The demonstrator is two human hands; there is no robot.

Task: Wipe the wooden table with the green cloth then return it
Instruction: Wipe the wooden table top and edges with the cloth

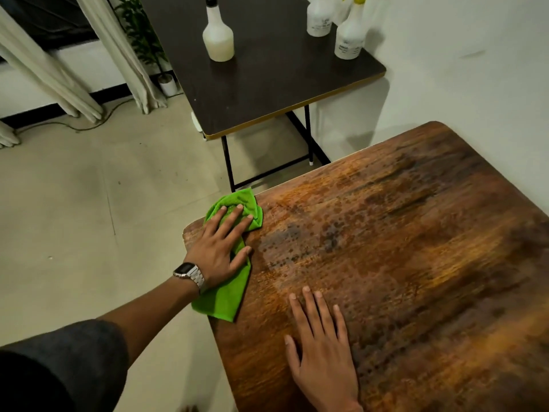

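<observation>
A bright green cloth (228,289) lies bunched on the left corner of the wooden table (416,263), partly hanging over the edge. My left hand (218,248), with a metal watch on its wrist, presses flat on the cloth with fingers spread and straight. Flat on the bare wood nearer to me lies my right hand (322,349), fingers straight, holding nothing. Droplets and wet patches mark the wood to the right of the cloth.
A dark side table (267,93) on thin black legs stands beyond the wooden table, bearing three white spray bottles (218,34). A white wall runs along the right. Tiled floor, curtains (98,55) and a potted plant (148,40) lie to the left.
</observation>
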